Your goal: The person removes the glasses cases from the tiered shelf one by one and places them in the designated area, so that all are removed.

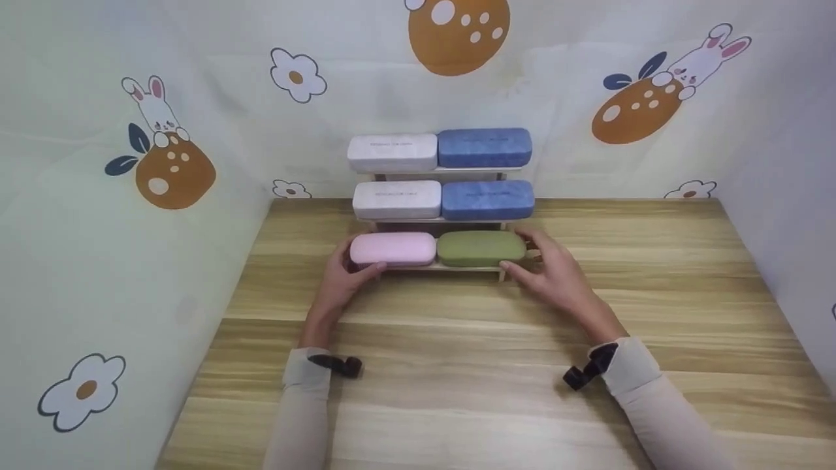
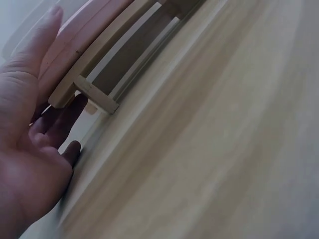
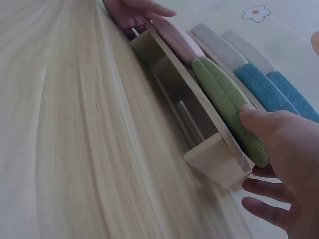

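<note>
A pink glasses case (image 1: 393, 248) and a green glasses case (image 1: 481, 248) lie end to end on the lowest tier of a small wooden stepped rack (image 3: 217, 154). My left hand (image 1: 338, 274) grips the pink case at its left end, thumb along the front. Around the right end of the green case is my right hand (image 1: 555, 271). Its thumb presses the case's front side in the right wrist view, while the lower fingers hang below beside the rack. Both cases are closed. Fingertips behind them are partly hidden.
Two white cases (image 1: 395, 200) (image 1: 392, 151) and two blue cases (image 1: 487, 200) (image 1: 484, 147) fill the upper tiers. The rack stands on a wood-grain table (image 1: 450, 391). Behind it hangs a patterned cloth (image 1: 366, 72), with pale side walls left and right.
</note>
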Tool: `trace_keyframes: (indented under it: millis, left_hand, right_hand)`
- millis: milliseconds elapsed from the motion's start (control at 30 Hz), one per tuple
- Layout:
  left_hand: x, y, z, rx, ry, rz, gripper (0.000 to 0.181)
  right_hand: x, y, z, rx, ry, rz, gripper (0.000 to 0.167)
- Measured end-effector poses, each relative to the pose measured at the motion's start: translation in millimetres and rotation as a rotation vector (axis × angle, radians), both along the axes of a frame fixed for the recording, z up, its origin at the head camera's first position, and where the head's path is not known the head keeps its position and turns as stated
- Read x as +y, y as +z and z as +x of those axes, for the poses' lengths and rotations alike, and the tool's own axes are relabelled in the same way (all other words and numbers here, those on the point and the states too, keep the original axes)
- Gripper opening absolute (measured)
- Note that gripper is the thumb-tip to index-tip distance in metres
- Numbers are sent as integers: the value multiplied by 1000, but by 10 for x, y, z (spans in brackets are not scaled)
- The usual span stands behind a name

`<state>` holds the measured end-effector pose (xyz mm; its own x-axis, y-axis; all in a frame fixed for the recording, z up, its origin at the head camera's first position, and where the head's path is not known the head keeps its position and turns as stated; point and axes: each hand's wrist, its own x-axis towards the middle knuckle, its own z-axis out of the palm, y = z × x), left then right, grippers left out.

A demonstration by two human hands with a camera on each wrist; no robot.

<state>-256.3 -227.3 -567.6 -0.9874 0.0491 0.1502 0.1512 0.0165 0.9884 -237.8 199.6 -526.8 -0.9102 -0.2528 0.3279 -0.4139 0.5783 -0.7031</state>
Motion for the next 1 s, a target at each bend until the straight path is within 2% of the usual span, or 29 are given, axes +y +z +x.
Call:
trace_keyframes:
  millis: [100, 233, 467, 700, 867, 1000]
  left_hand:
    - [-3, 0, 8, -7, -16, 0, 79]
    - [-5, 4, 12, -8, -7, -45, 81]
    - [-32, 12, 9, -3, 20, -83, 80]
    - [-39, 0, 19, -4, 24, -116, 83]
    - [-31, 0, 33, -11, 24, -140, 86]
    - [-26, -12, 35, -10, 16, -114, 84]
  right_hand:
    - [-22, -36, -7, 5, 7, -51, 73]
    - [-45, -66, -31, -11, 9, -101, 76]
    - [-98, -154, -71, -24, -44, -97, 83]
    - [-160, -212, -33, -50, -79, -150, 92]
    - [-173, -217, -23, -69, -93, -185, 87]
    - [-168, -221, -22, -77, -88, -237, 79]
